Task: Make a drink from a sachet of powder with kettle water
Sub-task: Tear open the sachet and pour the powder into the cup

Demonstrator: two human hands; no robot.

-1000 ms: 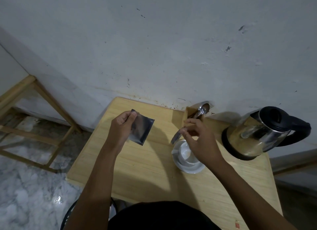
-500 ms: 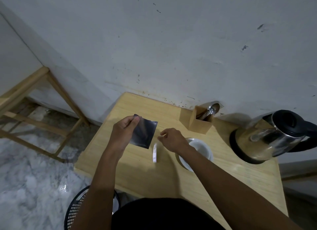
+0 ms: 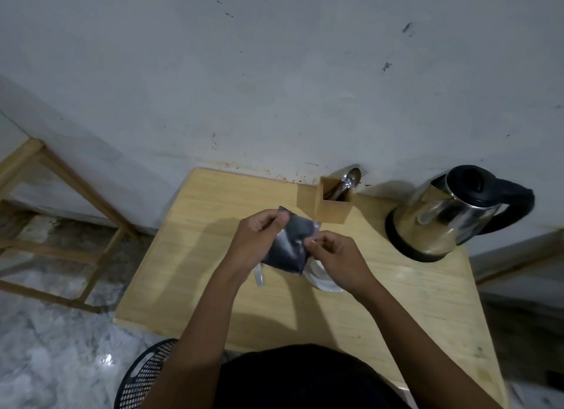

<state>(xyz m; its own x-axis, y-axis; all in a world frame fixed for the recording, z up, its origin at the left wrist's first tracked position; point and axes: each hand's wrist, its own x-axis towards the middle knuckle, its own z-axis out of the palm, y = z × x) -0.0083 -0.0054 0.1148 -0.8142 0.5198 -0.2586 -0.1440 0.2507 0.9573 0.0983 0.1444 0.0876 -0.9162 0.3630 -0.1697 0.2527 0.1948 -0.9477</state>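
- The left hand [image 3: 259,241] is curled closed, thumb and fingers pinching the top left corner of a dark, shiny square foil sachet [image 3: 290,247], held above the light wooden table [image 3: 213,256]
- The right hand [image 3: 335,256] is also curled, fingertips pinching the sachet's right edge
- A white round cup [image 3: 320,279] sits just below, mostly hidden
- A steel electric kettle with a black handle [image 3: 451,213] stands to the right
- A small silvery torn strip [image 3: 259,276] lies on the table

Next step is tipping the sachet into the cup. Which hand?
Left, probably. The left hand already pinches the sachet by its top corner, beside the cup. The right hand only touches its edge.
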